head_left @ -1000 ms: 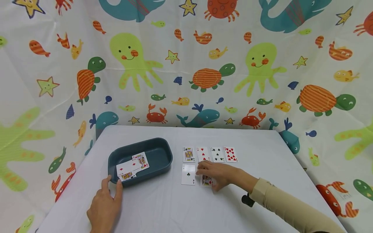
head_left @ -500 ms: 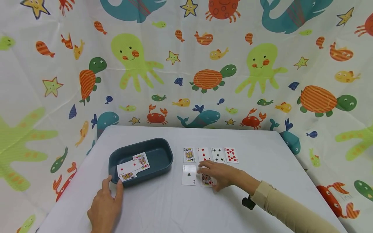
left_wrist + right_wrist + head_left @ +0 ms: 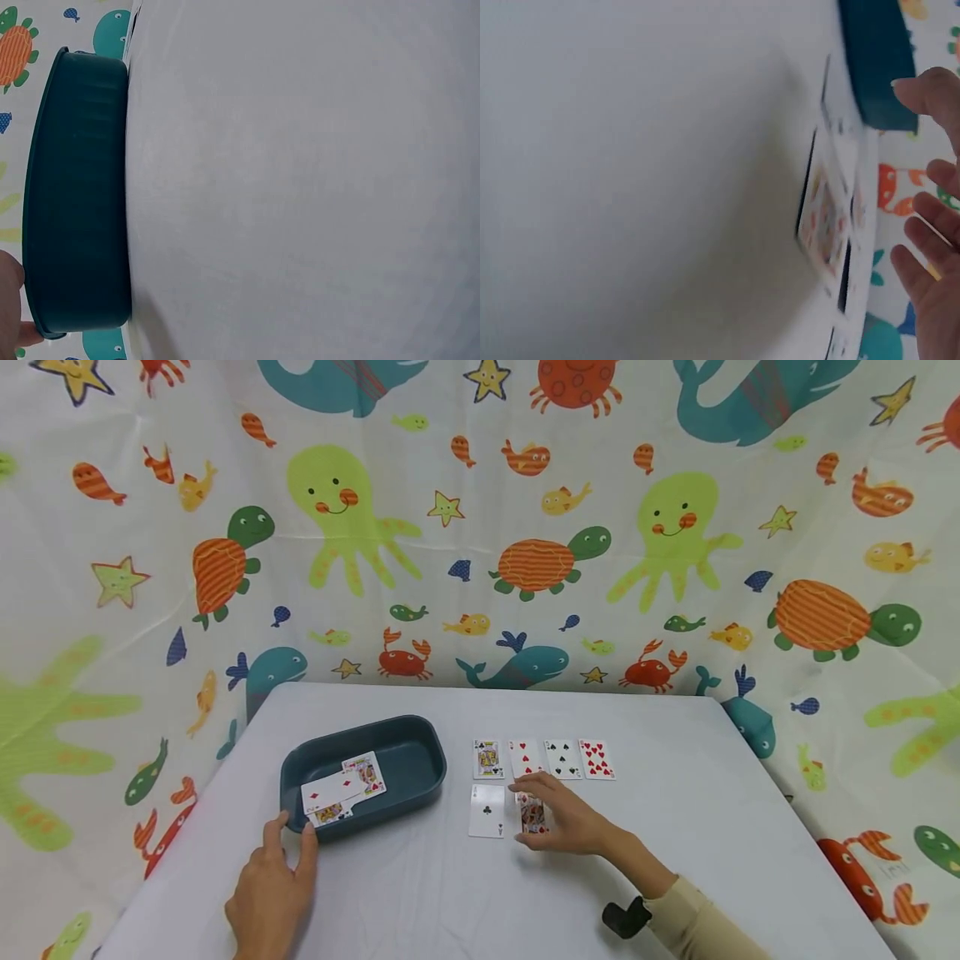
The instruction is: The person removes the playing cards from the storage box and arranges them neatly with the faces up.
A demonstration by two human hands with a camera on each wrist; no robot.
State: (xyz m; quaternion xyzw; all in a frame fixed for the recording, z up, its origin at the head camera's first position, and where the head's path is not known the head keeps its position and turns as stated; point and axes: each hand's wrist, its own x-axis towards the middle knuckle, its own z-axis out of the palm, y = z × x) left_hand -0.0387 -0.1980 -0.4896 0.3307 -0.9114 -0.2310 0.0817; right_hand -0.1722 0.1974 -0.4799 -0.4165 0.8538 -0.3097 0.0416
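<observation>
In the head view my left hand (image 3: 272,893) is at the near left corner of a dark teal tray (image 3: 420,752), thumb and finger on its rim. The left wrist view shows fingertips (image 3: 28,334) at the end of the tray's side. Several playing cards (image 3: 330,792) overlap inside the tray. My right hand (image 3: 573,818) hovers over a face card (image 3: 532,815), thumb spread from the fingers. In the right wrist view its fingers are extended and apart from the cards, holding nothing. Left of the face card lies a black-suit card (image 3: 487,812).
Behind the right hand, a row of face-up cards starts with a king (image 3: 488,760) and ends with a red heart card (image 3: 597,760). A white cloth covers the table (image 3: 420,902). A curtain with sea animals (image 3: 465,485) hangs behind it.
My right hand has lifted slightly and opened away from the face card, showing more of it, while its wrist and sleeve have swung down and left. The left hand stays at the tray.
</observation>
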